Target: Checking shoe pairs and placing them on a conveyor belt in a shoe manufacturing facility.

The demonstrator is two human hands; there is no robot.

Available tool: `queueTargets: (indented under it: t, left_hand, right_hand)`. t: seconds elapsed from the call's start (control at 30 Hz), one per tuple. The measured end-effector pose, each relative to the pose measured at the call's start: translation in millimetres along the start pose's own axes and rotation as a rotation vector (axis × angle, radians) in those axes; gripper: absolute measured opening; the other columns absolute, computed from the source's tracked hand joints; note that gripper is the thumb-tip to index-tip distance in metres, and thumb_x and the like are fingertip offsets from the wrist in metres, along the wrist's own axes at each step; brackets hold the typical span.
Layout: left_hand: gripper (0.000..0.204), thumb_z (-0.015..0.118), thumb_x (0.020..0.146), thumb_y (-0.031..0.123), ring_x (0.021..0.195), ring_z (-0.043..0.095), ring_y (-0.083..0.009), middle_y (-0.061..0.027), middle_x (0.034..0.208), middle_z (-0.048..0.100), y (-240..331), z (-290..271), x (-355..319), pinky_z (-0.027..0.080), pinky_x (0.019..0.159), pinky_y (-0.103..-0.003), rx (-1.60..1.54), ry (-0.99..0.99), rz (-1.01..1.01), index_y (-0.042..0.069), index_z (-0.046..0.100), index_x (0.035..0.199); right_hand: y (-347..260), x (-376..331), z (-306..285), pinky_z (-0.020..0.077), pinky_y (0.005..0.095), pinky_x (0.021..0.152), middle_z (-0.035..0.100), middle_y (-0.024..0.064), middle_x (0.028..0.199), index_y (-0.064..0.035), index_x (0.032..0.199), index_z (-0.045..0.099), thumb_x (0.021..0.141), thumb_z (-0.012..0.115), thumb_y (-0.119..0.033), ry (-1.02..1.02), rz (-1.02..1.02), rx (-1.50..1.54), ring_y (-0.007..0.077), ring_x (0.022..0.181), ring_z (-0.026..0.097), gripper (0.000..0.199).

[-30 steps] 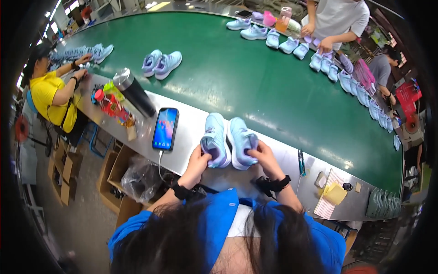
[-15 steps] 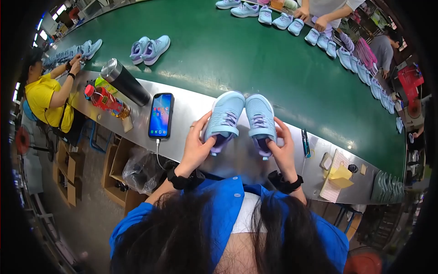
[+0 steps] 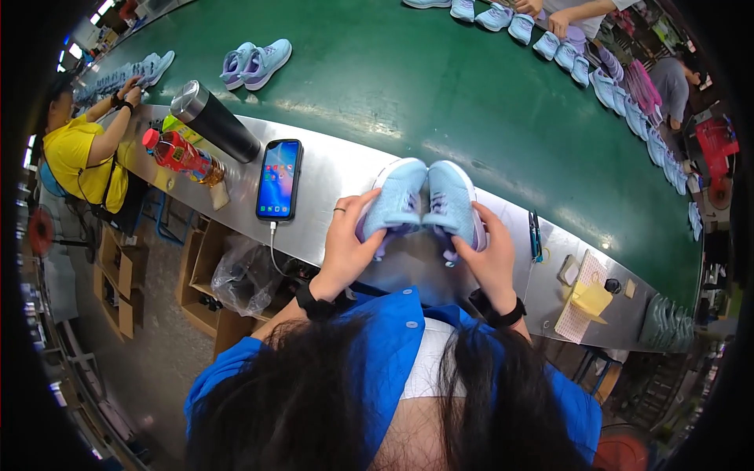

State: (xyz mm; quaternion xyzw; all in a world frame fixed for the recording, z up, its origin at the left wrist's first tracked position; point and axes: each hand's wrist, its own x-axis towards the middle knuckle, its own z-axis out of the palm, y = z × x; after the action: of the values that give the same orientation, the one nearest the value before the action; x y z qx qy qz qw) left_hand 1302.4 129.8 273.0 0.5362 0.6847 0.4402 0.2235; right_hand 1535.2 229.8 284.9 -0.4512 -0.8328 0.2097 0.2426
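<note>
Two light blue sneakers with lilac laces and linings are held side by side in front of me, toes pointing away and touching or nearly so. My left hand (image 3: 345, 245) is closed on the left sneaker (image 3: 399, 196), fingers along its outer side and thumb at the heel opening. In the same way my right hand (image 3: 493, 250) grips the right sneaker (image 3: 451, 195), its thumb at the heel. Both shoes are over the metal ledge (image 3: 330, 169) along the green work surface. Whether their soles touch the ledge is hidden.
Left of my hands are a plugged-in phone (image 3: 279, 180), a black tumbler (image 3: 216, 122) and a red-capped bottle (image 3: 184, 157). Another sneaker pair (image 3: 257, 64) stands farther off. Snips (image 3: 536, 235) and a notepad (image 3: 591, 298) lie right. Co-workers handle shoes at left and far right.
Both sneakers have tilted, and their toes have come closer together. My hands still grip them. The far co-worker's hands have moved a little, and the whole view has shifted slightly.
</note>
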Motion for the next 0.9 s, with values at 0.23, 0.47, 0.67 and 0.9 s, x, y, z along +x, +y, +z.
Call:
queueTargets:
  t: [0.23,0.47,0.67,0.9]
  left_hand:
    - [0.066,0.063,0.091,0.021,0.116,0.046,-0.0193,-0.0147,0.125,0.041,-3.2,6.8,8.0,0.044,0.093,-0.031,-1.108,-0.277,-0.636,0.009,0.025,0.144]
    - [0.068,0.063,0.09,0.015,0.11,0.05,-0.0194,-0.0168,0.126,0.041,-3.6,17.0,5.7,0.045,0.09,-0.031,-0.93,-0.203,-0.755,0.007,0.021,0.144]
    - [0.064,0.057,0.088,0.006,0.11,0.049,-0.0184,-0.0131,0.126,0.038,4.7,34.7,2.5,0.044,0.091,-0.032,-0.911,-0.149,-0.614,0.007,0.024,0.143]
    - [0.066,0.05,0.084,-0.003,0.112,0.046,-0.0185,-0.0128,0.128,0.037,37.8,24.4,6.0,0.041,0.097,-0.033,-0.692,-0.11,-0.199,0.006,0.023,0.144]
  right_hand:
    - [-3.7,3.4,-4.2,0.0482,0.023,0.047,0.065,0.0088,0.082,0.0037,0.135,0.043,0.093,0.058,-0.027,-0.364,0.616,0.781,0.0095,0.076,0.062,0.054]
    - [85.8,-5.3,-51.7,0.0493,0.0419,0.072,0.062,0.0187,0.092,0.0011,0.103,0.056,0.085,0.064,-0.025,0.104,0.329,-0.376,0.0351,0.082,0.061,0.033]
    - [133.8,-26.1,-50.2,0.0479,0.0454,0.07,0.06,0.0195,0.092,0.0,0.095,0.054,0.088,0.06,-0.024,-0.017,0.46,-0.64,0.0378,0.082,0.06,0.025]
    - [28.0,21.1,-52.4,0.0352,0.0284,0.048,0.051,0.0054,0.057,-0.0034,0.094,0.058,0.094,0.052,-0.02,-0.02,0.192,0.295,0.0147,0.049,0.046,0.018]
